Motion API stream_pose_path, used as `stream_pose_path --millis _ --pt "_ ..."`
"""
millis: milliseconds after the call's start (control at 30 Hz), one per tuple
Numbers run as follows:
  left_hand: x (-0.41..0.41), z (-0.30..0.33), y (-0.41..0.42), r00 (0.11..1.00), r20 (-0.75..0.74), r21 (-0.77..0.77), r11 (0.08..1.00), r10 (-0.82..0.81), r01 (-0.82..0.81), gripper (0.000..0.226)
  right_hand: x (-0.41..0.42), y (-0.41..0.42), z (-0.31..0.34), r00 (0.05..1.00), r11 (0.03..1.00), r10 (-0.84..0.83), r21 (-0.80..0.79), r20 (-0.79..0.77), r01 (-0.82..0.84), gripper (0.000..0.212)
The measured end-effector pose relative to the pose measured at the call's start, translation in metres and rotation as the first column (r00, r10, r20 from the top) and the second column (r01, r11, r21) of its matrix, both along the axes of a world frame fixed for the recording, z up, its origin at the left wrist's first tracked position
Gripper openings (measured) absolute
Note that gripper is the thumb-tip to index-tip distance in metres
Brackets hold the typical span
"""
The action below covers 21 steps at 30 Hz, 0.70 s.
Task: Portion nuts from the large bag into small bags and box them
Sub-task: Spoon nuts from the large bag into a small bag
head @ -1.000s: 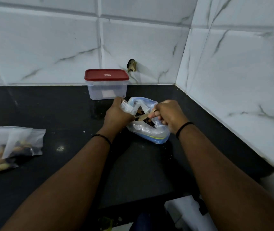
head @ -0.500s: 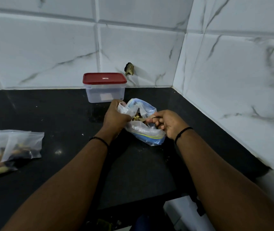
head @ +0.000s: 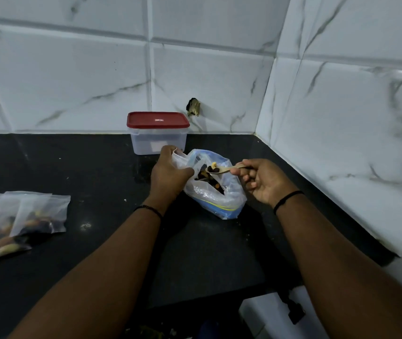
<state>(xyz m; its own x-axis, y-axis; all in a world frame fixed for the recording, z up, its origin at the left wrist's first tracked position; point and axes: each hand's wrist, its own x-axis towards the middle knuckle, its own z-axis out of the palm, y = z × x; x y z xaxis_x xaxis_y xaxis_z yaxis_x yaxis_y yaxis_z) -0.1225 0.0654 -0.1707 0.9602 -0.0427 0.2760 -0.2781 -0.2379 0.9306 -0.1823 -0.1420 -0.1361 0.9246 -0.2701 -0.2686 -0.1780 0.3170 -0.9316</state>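
Note:
The large clear bag (head: 215, 199) with blue trim lies on the black counter (head: 97, 172), its mouth open and nuts visible inside. My left hand (head: 168, 176) grips the bag's left rim and holds the mouth open. My right hand (head: 263, 181) pinches the handle of a wooden spoon (head: 222, 169), which carries a few nuts just above the bag's opening. Several small clear bags (head: 21, 221) with nuts in them lie at the left of the counter. A clear box with a red lid (head: 157, 132) stands shut against the back wall, just behind my left hand.
White marble-pattern tiled walls meet in a corner at the back right. A small dark hole (head: 193, 106) breaks the back wall above the box. The counter's front edge runs below my forearms, with a white object (head: 268, 314) beneath it at the lower right.
My right hand has drawn the spoon out of the large bag and to the right, now loaded with nuts. My left hand keeps its grip on the bag's rim.

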Motion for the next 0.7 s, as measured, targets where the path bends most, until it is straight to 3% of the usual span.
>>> stream_pose_path --millis 133,233,400,467,533,600,700 --pt "-0.005 0.003 -0.001 0.991 0.123 0.042 0.998 0.047 -0.052 0.048 0.001 0.005 0.028 0.999 0.999 0.024 -0.024 0.047 -0.023 0.02" --pt "-0.006 0.004 0.0 0.982 0.18 -0.032 0.998 0.062 -0.057 0.045 0.003 0.017 0.057 0.993 0.994 0.068 -0.097 0.1 -0.058 0.019" --pt "-0.005 0.006 0.001 0.976 0.21 -0.153 0.988 0.056 -0.023 0.045 0.008 0.055 0.097 0.975 0.913 0.183 -0.39 0.128 -0.121 0.021" --pt "-0.005 0.006 0.001 0.977 0.209 -0.182 0.983 0.045 -0.006 0.043 0.007 0.074 0.105 0.971 0.774 0.209 -0.627 0.117 -0.091 0.016" --pt "-0.004 0.007 0.002 0.979 0.202 -0.192 0.981 0.041 -0.001 0.041 0.007 0.091 0.108 0.957 0.51 0.26 -0.86 0.127 -0.024 0.009" --pt "-0.003 0.007 0.003 0.98 0.196 -0.2 0.98 0.028 0.011 0.041 0.008 0.101 0.107 0.925 0.291 0.348 -0.956 0.153 0.049 0.009" --pt "-0.002 0.007 0.003 0.983 0.181 -0.201 0.979 0.012 0.025 0.042 0.007 0.101 0.107 0.879 0.099 0.457 -0.99 0.138 0.104 0.012"
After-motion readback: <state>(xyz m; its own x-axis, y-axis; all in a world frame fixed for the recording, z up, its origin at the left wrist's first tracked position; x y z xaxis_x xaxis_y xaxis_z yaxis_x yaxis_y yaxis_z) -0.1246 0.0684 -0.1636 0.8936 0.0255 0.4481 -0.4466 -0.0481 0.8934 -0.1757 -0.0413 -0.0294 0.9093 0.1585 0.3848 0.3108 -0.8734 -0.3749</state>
